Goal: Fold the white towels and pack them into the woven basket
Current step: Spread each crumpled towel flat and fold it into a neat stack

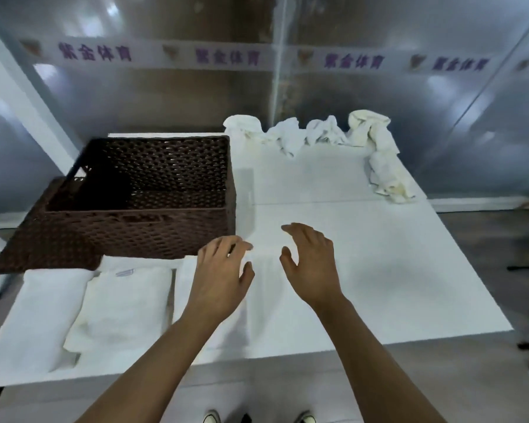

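1. A white band (257, 58) runs across the translucent wall behind the table, printed over and over with four purple characters, 紫金体育, each group beside a small brownish emblem; the print is blurred.
2. One folded towel (126, 303) near the front left of the table (379, 270) carries a small sewn label (125, 272) at its far edge; its writing is too small to read.
3. The left hand (220, 279) reaches forward palm down, fingers spread and slightly bent, resting on a white towel (257, 294) spread flat at the front middle of the table.
4. The right hand (313, 265) hovers beside it, palm down, fingers relaxed and splayed, holding nothing.
5. The woven basket (129, 206), dark brown, stands on the table's left side, just behind the folded towels.
6. Another folded towel (40, 315) lies at the far left front.
7. Crumpled towels (315, 134) lie in a row along the far edge, and one more (387, 175) trails down the right side.
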### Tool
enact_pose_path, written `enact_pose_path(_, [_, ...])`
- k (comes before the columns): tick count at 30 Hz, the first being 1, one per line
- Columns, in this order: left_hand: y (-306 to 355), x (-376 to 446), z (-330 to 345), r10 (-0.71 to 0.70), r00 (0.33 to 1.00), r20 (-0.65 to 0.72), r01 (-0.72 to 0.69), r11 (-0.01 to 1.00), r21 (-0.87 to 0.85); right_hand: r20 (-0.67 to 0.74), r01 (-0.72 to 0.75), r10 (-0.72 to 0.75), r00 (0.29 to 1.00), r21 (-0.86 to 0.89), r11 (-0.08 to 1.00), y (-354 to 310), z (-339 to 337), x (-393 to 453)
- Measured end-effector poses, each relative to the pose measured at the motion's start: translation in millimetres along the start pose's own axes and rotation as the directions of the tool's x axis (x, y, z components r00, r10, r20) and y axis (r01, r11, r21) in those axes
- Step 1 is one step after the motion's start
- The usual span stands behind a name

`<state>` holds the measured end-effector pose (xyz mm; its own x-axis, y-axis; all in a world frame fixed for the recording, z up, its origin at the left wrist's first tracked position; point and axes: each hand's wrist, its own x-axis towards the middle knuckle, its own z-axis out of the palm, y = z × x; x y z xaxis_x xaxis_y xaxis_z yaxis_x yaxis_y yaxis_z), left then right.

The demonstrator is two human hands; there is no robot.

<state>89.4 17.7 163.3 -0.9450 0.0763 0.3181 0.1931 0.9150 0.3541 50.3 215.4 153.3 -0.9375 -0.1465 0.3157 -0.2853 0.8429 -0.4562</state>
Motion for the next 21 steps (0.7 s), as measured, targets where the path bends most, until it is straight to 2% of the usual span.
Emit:
enact_pose_path(11, [154.1,29.5,85.7,0.035,0.997,0.063,-0.030,0.997,-0.078,-0.063,-0.143,0.143,0.988,-0.008,0.990,168.3,-95.4,-30.6])
enact_pose_path(21, [207.3,81.9,163.1,0.060,0.986,0.157,-0.046,0.995,-0.092,-0.031,-0.236,0.236,0.971,0.011,0.972,273.2,-104.3,-8.2])
